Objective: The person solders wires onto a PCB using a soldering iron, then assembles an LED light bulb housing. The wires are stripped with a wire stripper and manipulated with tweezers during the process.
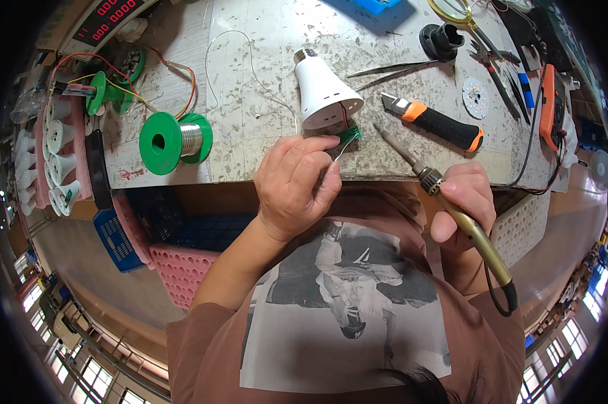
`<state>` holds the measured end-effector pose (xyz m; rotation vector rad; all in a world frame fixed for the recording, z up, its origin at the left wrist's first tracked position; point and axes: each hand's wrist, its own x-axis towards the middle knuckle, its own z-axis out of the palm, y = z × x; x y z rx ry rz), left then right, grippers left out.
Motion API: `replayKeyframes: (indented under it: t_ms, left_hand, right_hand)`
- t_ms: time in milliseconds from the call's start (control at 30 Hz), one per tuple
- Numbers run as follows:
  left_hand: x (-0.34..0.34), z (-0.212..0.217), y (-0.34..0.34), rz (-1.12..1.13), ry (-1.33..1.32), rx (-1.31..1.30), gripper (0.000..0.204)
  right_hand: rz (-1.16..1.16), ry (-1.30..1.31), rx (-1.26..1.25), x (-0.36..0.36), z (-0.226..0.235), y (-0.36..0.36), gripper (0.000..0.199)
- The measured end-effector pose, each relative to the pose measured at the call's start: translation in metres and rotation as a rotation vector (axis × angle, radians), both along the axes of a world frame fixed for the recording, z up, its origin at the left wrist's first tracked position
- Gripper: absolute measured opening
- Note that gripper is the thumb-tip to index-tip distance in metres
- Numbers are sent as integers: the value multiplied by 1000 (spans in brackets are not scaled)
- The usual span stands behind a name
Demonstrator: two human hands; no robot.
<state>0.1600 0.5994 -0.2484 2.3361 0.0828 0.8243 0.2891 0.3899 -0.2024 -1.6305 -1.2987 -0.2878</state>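
Note:
My left hand [296, 183] pinches a thin solder wire [341, 151] whose end reaches a small green circuit board [349, 135]. Red and black leads join the board to a white bulb housing [324, 91] lying on its side on the worn workbench [250, 40]. My right hand [464, 196] grips the brass-coloured handle of a soldering iron [422, 172]. Its tip points up-left and stops just right of the board, apart from it.
A green solder spool [176, 139] stands left of my hands. An orange-and-black utility knife [438, 122], tweezers [391, 71], a round LED disc [475, 97], a magnifier [455, 10] and an orange meter [553, 108] lie at right. A pink tray of white housings [48, 158] sits far left.

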Motion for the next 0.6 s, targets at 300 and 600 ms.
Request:
replayKeyframes:
  t_ms: [300, 600]
  left_hand:
    - [1, 2, -1, 3, -8, 3, 16]
    - [3, 0, -1, 6, -8, -11, 17]
  right_hand:
    - [31, 10, -103, 0, 8, 15, 41]
    - [28, 53, -76, 4, 2, 23, 36]
